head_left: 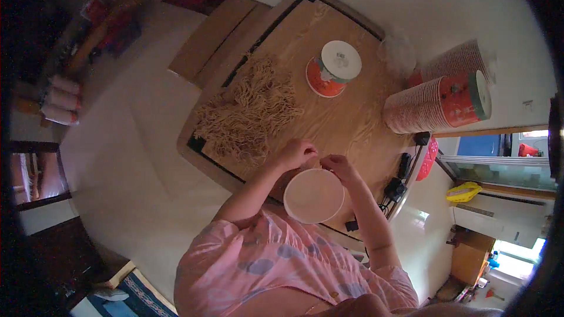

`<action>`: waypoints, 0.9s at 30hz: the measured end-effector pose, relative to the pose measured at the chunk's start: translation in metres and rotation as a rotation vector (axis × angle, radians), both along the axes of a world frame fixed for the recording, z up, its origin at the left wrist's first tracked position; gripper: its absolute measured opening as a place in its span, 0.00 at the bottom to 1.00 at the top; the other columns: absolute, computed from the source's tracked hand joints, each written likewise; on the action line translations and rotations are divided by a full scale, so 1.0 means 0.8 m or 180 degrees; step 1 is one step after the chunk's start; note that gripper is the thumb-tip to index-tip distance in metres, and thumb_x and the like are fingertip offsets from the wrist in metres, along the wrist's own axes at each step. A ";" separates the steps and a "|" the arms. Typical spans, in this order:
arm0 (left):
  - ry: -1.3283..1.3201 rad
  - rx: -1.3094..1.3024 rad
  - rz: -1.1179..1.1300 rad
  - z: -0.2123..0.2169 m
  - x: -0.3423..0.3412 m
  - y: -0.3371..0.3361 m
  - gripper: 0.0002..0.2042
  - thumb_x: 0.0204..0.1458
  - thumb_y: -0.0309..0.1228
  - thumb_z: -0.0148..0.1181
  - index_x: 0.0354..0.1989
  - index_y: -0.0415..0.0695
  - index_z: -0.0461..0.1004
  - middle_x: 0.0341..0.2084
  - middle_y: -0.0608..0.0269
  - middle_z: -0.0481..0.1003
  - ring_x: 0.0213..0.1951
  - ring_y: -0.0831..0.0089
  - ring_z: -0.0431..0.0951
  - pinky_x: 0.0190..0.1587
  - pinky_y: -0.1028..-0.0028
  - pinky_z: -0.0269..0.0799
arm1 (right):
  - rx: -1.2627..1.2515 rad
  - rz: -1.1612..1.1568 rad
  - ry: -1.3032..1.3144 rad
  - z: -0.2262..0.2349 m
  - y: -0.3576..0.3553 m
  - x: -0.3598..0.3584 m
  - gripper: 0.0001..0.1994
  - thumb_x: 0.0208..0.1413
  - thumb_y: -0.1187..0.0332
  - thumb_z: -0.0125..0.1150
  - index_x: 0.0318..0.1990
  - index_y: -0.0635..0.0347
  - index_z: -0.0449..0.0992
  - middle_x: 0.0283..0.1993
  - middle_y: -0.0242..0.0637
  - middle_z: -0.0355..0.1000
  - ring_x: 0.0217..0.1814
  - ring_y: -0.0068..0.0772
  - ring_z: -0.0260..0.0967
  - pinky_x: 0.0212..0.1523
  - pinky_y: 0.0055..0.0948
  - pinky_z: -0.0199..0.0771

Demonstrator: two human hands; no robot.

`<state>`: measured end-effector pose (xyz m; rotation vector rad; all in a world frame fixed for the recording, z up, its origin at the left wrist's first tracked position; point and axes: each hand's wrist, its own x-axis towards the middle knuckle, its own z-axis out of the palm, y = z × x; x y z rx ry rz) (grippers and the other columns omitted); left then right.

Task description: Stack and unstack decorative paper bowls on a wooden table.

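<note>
An open paper bucket (314, 196) with a pale inside and white rim is against my front at the table's near edge, its mouth facing up. Just beyond its far rim, my left hand (298, 154) is closed in a pinch. My right hand (339, 168) is closed too, its fingers pressed together against the rim. What the fingertips hold is too small to make out. Left of my hands a tangled heap of beige twisted cords (252, 108) covers part of the table. Farther off, a red and green paper bucket (341, 61) stands upside down.
Nested paper buckets (437, 103) lie in a long stack at the table's right edge, with another stack (455, 61) behind. Black adapters and cables (395, 189) lie along the right edge of the wooden table (352, 123). A cardboard box (220, 38) stands beyond its left side.
</note>
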<state>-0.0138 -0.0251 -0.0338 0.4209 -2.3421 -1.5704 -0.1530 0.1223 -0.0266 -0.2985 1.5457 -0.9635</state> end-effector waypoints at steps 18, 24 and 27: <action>0.0075 0.0163 -0.0267 -0.001 -0.003 0.007 0.12 0.41 0.26 0.55 0.37 0.44 0.73 0.36 0.53 0.72 0.40 0.58 0.72 0.41 0.66 0.67 | -0.0420 0.0449 0.0091 0.017 0.004 0.008 0.09 0.49 0.65 0.56 0.30 0.61 0.74 0.24 0.26 0.68 0.26 0.16 0.62 0.26 0.19 0.62; -0.0624 0.1198 -0.0057 0.034 0.002 0.018 0.09 0.42 0.29 0.58 0.33 0.40 0.73 0.25 0.57 0.75 0.30 0.66 0.75 0.35 0.71 0.69 | -0.0578 0.0248 0.0954 0.061 -0.008 0.023 0.07 0.50 0.68 0.55 0.30 0.63 0.73 0.25 0.26 0.68 0.28 0.16 0.63 0.30 0.18 0.65; -0.0177 0.1417 -0.0040 0.008 0.013 0.023 0.08 0.44 0.28 0.58 0.32 0.39 0.73 0.25 0.60 0.75 0.29 0.74 0.75 0.34 0.75 0.69 | -0.0463 0.0415 0.1184 0.085 -0.013 0.029 0.06 0.49 0.69 0.55 0.30 0.63 0.73 0.26 0.26 0.68 0.29 0.16 0.63 0.30 0.18 0.65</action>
